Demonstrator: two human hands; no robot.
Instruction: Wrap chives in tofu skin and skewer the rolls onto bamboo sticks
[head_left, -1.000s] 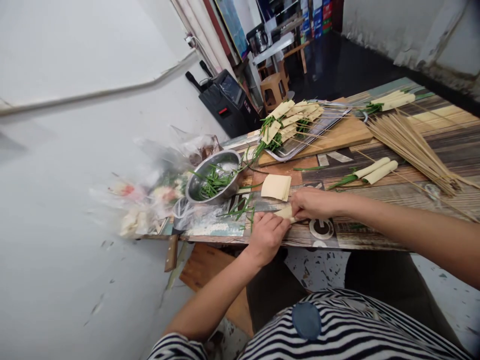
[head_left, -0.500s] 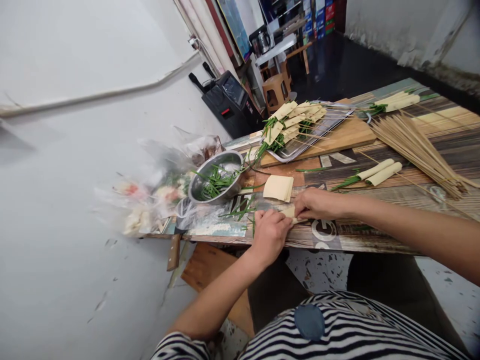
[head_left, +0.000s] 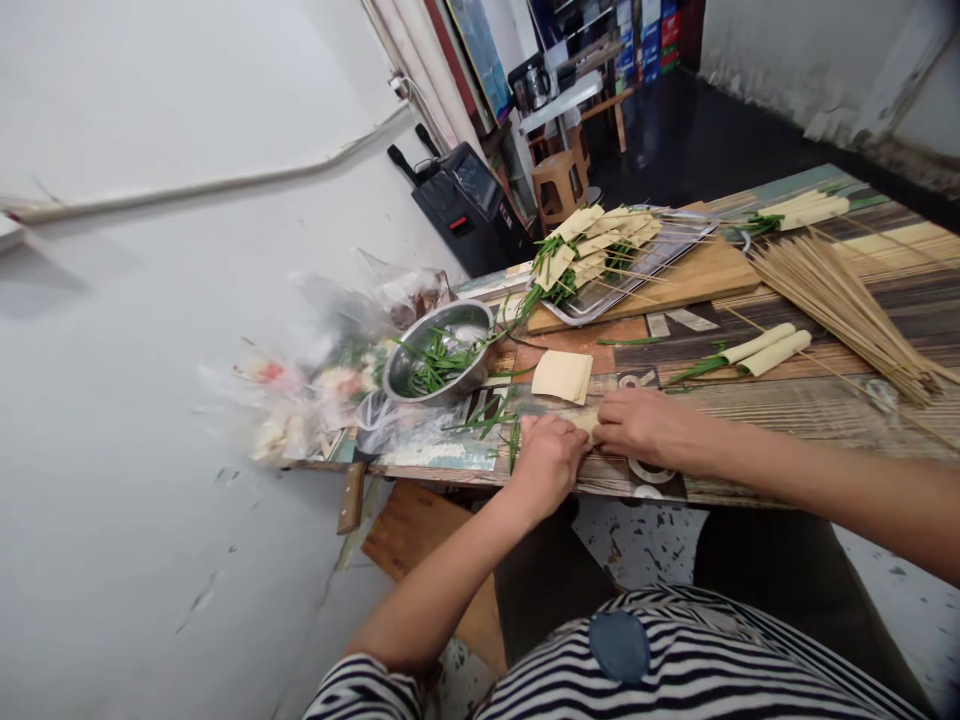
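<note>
At the table's near edge, my left hand [head_left: 551, 455] and my right hand [head_left: 636, 425] are closed on opposite ends of a pale tofu-skin roll [head_left: 583, 424], mostly covered by my fingers. Green chive ends [head_left: 514, 445] stick out past my left hand. Just beyond lies a stack of square tofu sheets [head_left: 562, 376]. A steel bowl [head_left: 391, 375] of cut chives [head_left: 442, 362] stands to the left. Right of my hands rest two finished rolls [head_left: 772, 350] with greens inside, a thin stick running through them.
A metal tray [head_left: 581, 316] of skewered rolls [head_left: 592, 245] sits on a wooden board [head_left: 690, 290]. Bamboo skewers [head_left: 847, 315] fan out at right, with more rolls [head_left: 806, 212] behind. A knife [head_left: 351, 497] overhangs the left edge near plastic bags [head_left: 322, 385].
My right hand has shifted slightly right and lies flatter over the roll, its fingers lower. The left hand keeps its place on the roll. The view has moved a little.
</note>
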